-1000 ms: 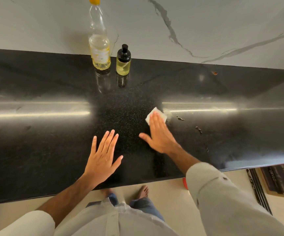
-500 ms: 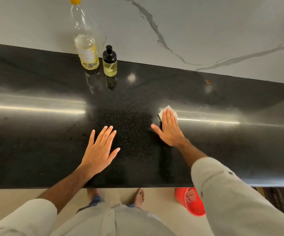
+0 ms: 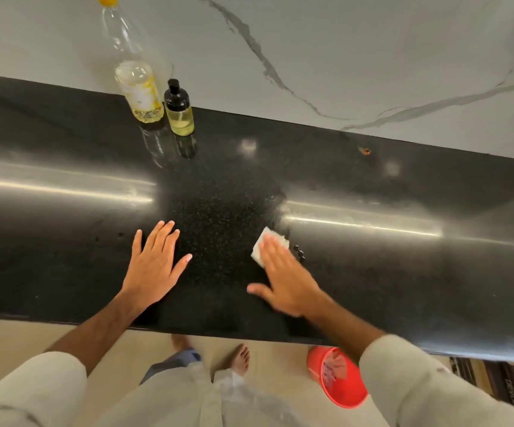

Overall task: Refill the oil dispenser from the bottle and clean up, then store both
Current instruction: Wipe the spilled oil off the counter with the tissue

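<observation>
**Wiping down the black counter, oil stuff parked at the back**

So we're standing at the big black speckled countertop point(image 3: 373, 272), which takes up most of our view, with the white marble-look wall point(image 3: 373, 57) running behind it. It's super glossy, with long streaks of light reflecting across it.

Down on the floor to our right there's a red bucket point(image 3: 346, 392) with some pinkish cloth in it, partly hidden by our right sleeve.

The oil bottle point(image 3: 137, 84) stands upright at the back edge of the counter against the wall. It has a clear body, a yellow cap and only a bit of oil left in the bottom. The oil dispenser point(image 3: 179, 107) stands just beside it on the right, small, with a black pump top and yellowish oil inside. Both are well apart from our hands.

Our left hand point(image 3: 154, 266) rests flat on the counter near the front edge, fingers straight and slightly spread, holding nothing. Our right hand point(image 3: 286, 278) is also flat, fingers straight and together, pressing down on a folded white tissue point(image 3: 260, 246) that pokes out from under the fingertips.

Just right of the tissue there are a few little dark oil droplets point(image 3: 299, 252) on the surface.
</observation>
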